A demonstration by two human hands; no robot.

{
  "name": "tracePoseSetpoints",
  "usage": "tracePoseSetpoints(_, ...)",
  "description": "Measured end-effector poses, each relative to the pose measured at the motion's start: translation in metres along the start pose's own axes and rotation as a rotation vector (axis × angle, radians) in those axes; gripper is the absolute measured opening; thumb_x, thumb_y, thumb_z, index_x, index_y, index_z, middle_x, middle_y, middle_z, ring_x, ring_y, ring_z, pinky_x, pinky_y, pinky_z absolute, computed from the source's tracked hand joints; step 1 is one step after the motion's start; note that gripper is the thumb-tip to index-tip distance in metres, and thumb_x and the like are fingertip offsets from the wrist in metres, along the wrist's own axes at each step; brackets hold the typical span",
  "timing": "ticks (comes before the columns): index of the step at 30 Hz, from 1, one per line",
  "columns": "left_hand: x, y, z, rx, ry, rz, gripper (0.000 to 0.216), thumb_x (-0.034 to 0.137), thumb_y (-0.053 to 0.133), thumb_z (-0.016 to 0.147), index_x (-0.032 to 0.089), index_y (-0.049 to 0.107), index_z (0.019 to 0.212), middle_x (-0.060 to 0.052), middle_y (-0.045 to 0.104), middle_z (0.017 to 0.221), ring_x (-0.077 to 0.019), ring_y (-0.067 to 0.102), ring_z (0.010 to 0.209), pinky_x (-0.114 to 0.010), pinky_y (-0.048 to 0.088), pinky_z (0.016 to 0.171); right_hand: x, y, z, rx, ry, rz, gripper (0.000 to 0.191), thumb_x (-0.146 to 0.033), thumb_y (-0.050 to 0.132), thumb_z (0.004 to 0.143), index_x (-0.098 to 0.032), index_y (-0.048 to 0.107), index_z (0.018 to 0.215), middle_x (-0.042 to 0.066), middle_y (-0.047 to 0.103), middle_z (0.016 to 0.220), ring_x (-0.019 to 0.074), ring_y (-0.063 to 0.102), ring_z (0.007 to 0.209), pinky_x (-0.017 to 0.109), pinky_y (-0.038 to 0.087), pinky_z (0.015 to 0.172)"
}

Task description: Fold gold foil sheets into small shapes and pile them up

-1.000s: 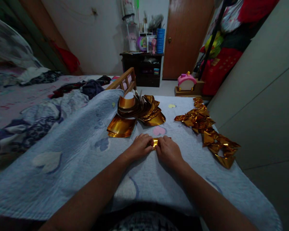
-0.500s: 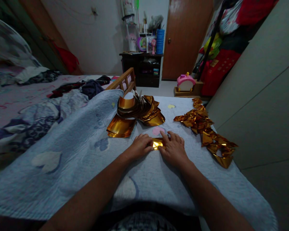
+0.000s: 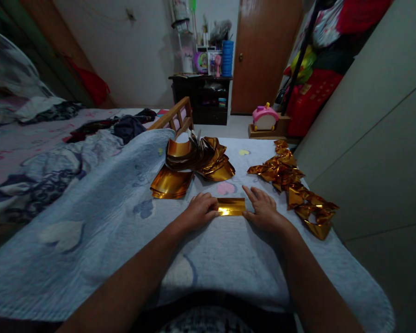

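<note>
A strip of gold foil paper [image 3: 231, 207], folded lengthwise with a crease along it, lies flat on the blue quilt in front of me. My left hand [image 3: 201, 210] pinches its left end between thumb and fingers. At the right end is my right hand [image 3: 263, 210], its fingers spread and the thumb tip by the strip's corner. Beyond the hands sits a fanned stack of gold foil sheets [image 3: 171, 181], some curled upward. To the right, a row of folded gold foil pieces [image 3: 280, 171] runs along the quilt's edge.
The blue quilt [image 3: 222, 263] with heart shapes covers the surface under my hands. A wooden rail [image 3: 169, 114] stands beyond its far left edge, beside a bed with heaped clothes [image 3: 131, 127]. A pale cabinet [image 3: 377, 152] borders the right side. A pink toy [image 3: 265, 118] rests past the far end.
My right hand has slid right along the strip to its end, uncovering more of the gold foil, and its fingers have spread. My left hand stays on the left end.
</note>
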State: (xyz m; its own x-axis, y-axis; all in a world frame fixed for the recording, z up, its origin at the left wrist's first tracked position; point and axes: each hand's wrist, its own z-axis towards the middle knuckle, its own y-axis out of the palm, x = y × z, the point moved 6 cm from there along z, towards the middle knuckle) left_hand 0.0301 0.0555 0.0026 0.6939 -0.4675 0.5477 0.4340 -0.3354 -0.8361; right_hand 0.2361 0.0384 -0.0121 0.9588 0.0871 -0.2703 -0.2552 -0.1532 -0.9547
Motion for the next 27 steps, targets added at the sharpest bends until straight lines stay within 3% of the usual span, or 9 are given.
tracePoseSetpoints(4, -0.002, 0.001, -0.001, 0.004, 0.012, -0.012, 0.01, 0.028, 0.064, 0.088, 0.019, 0.062, 0.084, -0.004, 0.06, 0.09, -0.023, 0.052, 0.094, -0.035, 0.037, 0.086, 0.008, -0.002, 0.001, -0.003, -0.04, 0.059, 0.084, -0.026, 0.061, 0.083, -0.029, 0.025, 0.16, 0.016, 0.034, 0.159, 0.0367, 0.031, 0.146, 0.055, 0.027, 0.114)
tracePoseSetpoints(7, -0.003, 0.001, -0.002, 0.004, 0.035, -0.022, 0.007, 0.026, 0.063, 0.088, 0.019, 0.063, 0.084, -0.004, 0.06, 0.091, -0.0226, 0.051, 0.095, -0.034, 0.037, 0.086, 0.009, -0.013, 0.002, 0.114, -0.076, 0.15, 0.081, -0.014, 0.057, 0.077, -0.025, 0.035, 0.154, 0.016, 0.04, 0.153, 0.0345, 0.036, 0.14, 0.054, 0.031, 0.11)
tracePoseSetpoints(11, -0.002, 0.0, -0.003, 0.02, 0.057, -0.026, 0.006, 0.025, 0.063, 0.087, 0.019, 0.064, 0.085, -0.004, 0.06, 0.09, -0.0223, 0.051, 0.094, -0.034, 0.038, 0.086, -0.015, -0.03, -0.004, 0.322, -0.254, 0.281, 0.037, -0.011, 0.055, 0.075, -0.017, 0.064, 0.111, 0.013, 0.057, 0.119, 0.0276, 0.049, 0.116, 0.042, 0.04, 0.1)
tracePoseSetpoints(14, -0.001, -0.002, -0.005, 0.042, 0.065, -0.034, 0.006, 0.024, 0.062, 0.087, 0.019, 0.064, 0.085, -0.004, 0.06, 0.09, -0.0222, 0.052, 0.094, -0.034, 0.038, 0.086, -0.042, -0.023, -0.01, 0.22, -0.409, 0.253, 0.013, -0.013, 0.06, 0.077, -0.019, 0.065, 0.088, 0.008, 0.059, 0.103, 0.0233, 0.051, 0.098, 0.036, 0.041, 0.088)
tracePoseSetpoints(17, 0.0, -0.003, -0.005, 0.063, 0.071, -0.044, 0.006, 0.023, 0.061, 0.087, 0.019, 0.065, 0.085, -0.004, 0.06, 0.09, -0.0223, 0.052, 0.094, -0.034, 0.039, 0.086, -0.052, -0.014, -0.01, 0.14, -0.426, 0.18, 0.008, -0.016, 0.062, 0.081, -0.018, 0.066, 0.088, 0.007, 0.062, 0.099, 0.022, 0.051, 0.094, 0.034, 0.038, 0.083)
tracePoseSetpoints(21, 0.0, -0.004, -0.006, 0.094, 0.07, -0.07, 0.01, 0.028, 0.063, 0.088, 0.019, 0.067, 0.087, -0.004, 0.058, 0.091, -0.0226, 0.053, 0.094, -0.035, 0.041, 0.087, -0.051, -0.009, -0.006, 0.087, -0.42, 0.168, 0.007, -0.016, 0.063, 0.085, -0.018, 0.069, 0.089, 0.005, 0.065, 0.093, 0.0199, 0.054, 0.09, 0.032, 0.036, 0.08)
tracePoseSetpoints(27, 0.005, -0.008, -0.007, 0.182, 0.133, -0.146, 0.019, 0.028, 0.075, 0.079, 0.02, 0.067, 0.094, -0.006, 0.056, 0.105, -0.0247, 0.053, 0.106, -0.038, 0.043, 0.096, -0.053, -0.011, -0.001, 0.138, -0.42, 0.222, 0.015, -0.015, 0.053, 0.09, -0.016, 0.068, 0.086, 0.005, 0.064, 0.084, 0.0178, 0.054, 0.081, 0.03, 0.038, 0.075)
